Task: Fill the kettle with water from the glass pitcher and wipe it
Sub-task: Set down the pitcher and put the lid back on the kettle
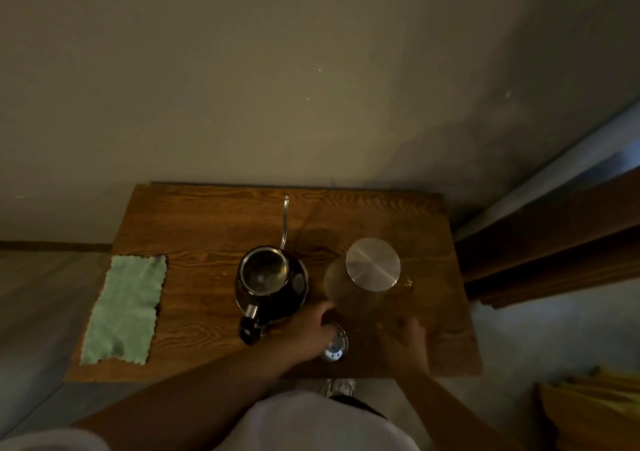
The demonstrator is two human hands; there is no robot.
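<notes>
Kettle (272, 277) open; our left grip (304, 329) rests on its lid (335, 343), right grip (410, 343) spread, blurred, beside pitcher (363, 277). Next: uncap pitcher, pour.

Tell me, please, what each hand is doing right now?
Left hand: resting on the kettle lid; grip cannot be told.
Right hand: open, holding nothing, near the glass pitcher.

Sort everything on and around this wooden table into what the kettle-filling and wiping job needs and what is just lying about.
Needed for the job:
- kettle, open on top
- kettle lid, on the table under the left hand
- glass pitcher, metal lid still on
- green cloth, at the table's left edge

Just lying about:
- yellow fabric, bottom right on the floor
- wooden door frame, right of the table
</notes>
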